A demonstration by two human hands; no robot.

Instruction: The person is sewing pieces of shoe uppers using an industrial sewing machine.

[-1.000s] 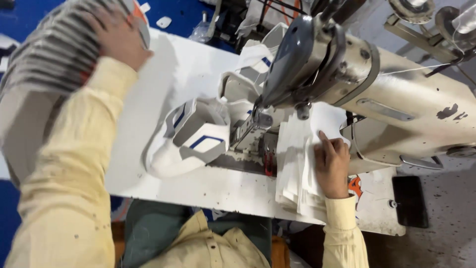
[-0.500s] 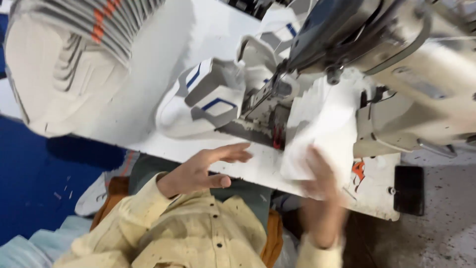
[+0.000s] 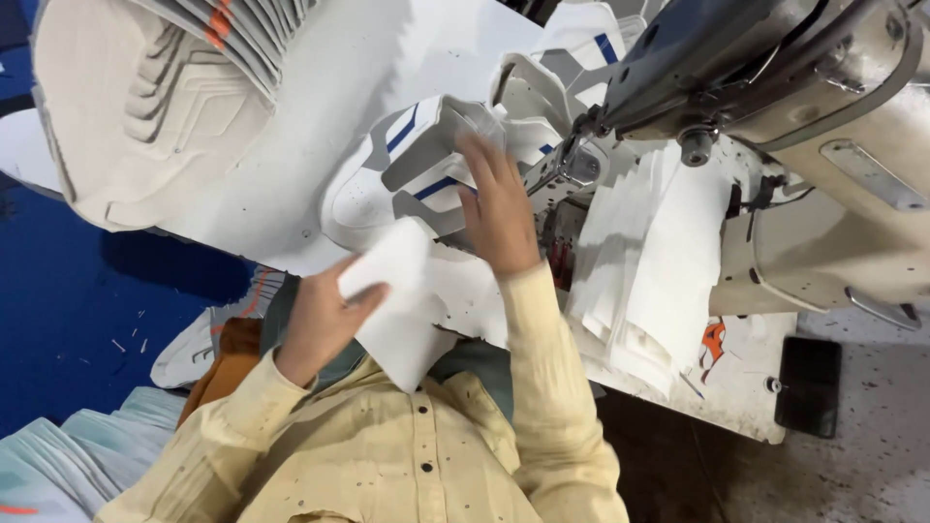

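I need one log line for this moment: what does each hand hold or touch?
left hand: holds white flat fabric piece | right hand: rests on white shoe upper with blue stripes | beside grey sewing machine

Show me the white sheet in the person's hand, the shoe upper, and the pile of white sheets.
White sheet (image 3: 392,300), head view, middle of the sheet.
Shoe upper (image 3: 383,184), head view, white toe area.
Sheet pile (image 3: 659,261), head view, top sheet.

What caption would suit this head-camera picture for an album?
At a sewing machine, the left hand holds a white piece while the right hand rests on a shoe upper.
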